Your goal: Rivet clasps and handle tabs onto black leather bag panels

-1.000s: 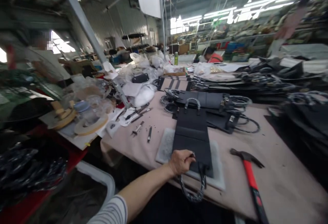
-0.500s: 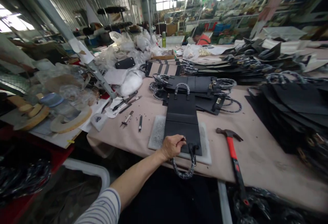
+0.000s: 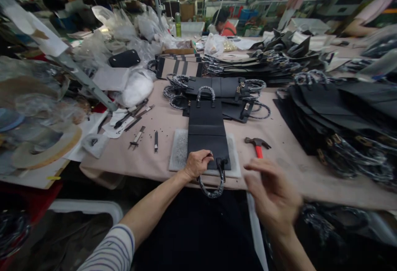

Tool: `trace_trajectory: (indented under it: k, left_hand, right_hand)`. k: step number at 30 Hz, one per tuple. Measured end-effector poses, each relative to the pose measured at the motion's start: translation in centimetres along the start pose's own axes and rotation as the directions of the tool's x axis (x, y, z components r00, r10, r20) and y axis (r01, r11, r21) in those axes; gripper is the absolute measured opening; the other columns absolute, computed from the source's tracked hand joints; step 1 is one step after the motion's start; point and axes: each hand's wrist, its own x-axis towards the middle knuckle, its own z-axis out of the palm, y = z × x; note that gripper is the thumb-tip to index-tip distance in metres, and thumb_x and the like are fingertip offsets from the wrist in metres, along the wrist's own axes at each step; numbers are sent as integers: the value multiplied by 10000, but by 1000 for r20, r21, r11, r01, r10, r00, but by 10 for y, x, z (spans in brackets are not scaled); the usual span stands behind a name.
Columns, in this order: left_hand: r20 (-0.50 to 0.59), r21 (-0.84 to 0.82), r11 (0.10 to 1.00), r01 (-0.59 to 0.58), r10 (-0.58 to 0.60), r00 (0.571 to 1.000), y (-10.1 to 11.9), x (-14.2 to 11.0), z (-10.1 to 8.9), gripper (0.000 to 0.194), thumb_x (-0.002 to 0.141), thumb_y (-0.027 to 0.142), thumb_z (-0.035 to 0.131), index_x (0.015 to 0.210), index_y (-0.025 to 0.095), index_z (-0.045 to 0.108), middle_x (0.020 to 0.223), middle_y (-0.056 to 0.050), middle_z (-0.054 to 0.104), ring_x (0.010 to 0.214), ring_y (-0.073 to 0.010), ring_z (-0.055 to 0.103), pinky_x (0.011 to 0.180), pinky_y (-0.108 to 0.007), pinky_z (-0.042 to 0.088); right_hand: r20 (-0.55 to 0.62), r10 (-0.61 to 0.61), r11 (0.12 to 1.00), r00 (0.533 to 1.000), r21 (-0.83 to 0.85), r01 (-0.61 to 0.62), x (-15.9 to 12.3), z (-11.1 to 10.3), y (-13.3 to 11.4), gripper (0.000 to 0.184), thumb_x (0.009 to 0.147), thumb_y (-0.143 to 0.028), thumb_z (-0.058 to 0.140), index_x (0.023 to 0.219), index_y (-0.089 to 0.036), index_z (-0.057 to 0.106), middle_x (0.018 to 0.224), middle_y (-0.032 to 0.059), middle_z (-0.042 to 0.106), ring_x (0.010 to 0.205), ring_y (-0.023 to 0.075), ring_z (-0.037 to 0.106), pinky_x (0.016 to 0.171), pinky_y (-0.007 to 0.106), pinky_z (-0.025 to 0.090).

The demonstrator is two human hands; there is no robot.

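R hand (image 3: 273, 194) just came into frame lower rt, blurred, can't tell if gripping the claw hammer (image 3: 257, 142), so both hands now at the bench, L hand (image 3: 197, 164) pinching a tiny shiny bit (image 3: 211, 154) over the blk handbag panel (image 3: 207, 130), ctr frame.

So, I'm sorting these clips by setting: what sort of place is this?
Most likely a bag-making workshop: a handled black bag piece lies under the left hand, similar pieces are stacked to the right, and a claw hammer lies on the same table.
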Motion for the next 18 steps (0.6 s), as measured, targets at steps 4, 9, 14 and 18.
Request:
trace_trajectory:
  k: [4, 9, 14, 18]
  left_hand:
    - [13, -13, 1000, 13, -13, 1000, 2, 1, -1, 108, 930, 85, 656, 923, 181, 705, 907, -38, 752, 842, -195, 722, 814, -284, 559]
    - [29, -51, 996, 68, -67, 997, 6, 5, -5, 134, 944, 105, 617, 878, 195, 693, 839, -20, 730, 788, -183, 703, 783, -278, 552]
    - [29, -76, 997, 10, -7, 1000, 7, 0, -9, 154, 974, 174, 556, 901, 201, 688, 824, -34, 725, 762, -187, 704, 750, -290, 568]
    - [129, -150, 981, -121, 141, 982, 9, -5, -11, 168, 989, 255, 544, 942, 204, 697, 922, -76, 755, 849, -216, 739, 797, -321, 608]
  right_hand:
    - [257, 28, 983, 966, -184, 21, -6, 45, 64, 328, 923, -338, 605, 1211, -186, 649, 1216, 155, 652, 1132, 343, 606, 986, 554, 513]
    - [379, 67, 918, 923, -385, 92, -30, 78, 102, 460, 875, -310, 642, 1305, -151, 610, 1344, 181, 576, 1203, 390, 519, 1027, 599, 457]
    - [327, 65, 933, 943, -356, 59, -37, 78, 99, 513, 889, -305, 657, 1369, -171, 536, 1358, 158, 559, 1205, 364, 510, 1052, 561, 443]
    - [306, 81, 944, 949, -329, 26, -37, 79, 98, 508, 903, -289, 661, 1373, -165, 513, 1371, 171, 549, 1239, 362, 500, 1067, 552, 440]
